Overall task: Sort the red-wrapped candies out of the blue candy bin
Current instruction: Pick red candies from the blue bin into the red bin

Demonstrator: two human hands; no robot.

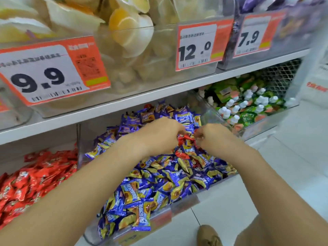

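A clear bin (182,205) on the lower shelf is heaped with blue-wrapped candies (142,194). Both my hands are over the back middle of the heap. My left hand (159,134) has its fingers curled and grips red-wrapped candies (185,139) that stick out at its fingertips. My right hand (211,135) is close beside it, fingers curled, pinching a red wrapper at the same spot. Another red-wrapped candy (181,154) lies among the blue ones just below my hands.
To the left, a bin of red candies (33,178) sits on the same shelf. To the right stands a clear bin of green packs (248,107). The upper shelf (142,102) with price tags overhangs the bins. White floor tiles and a shoe (208,236) lie below.
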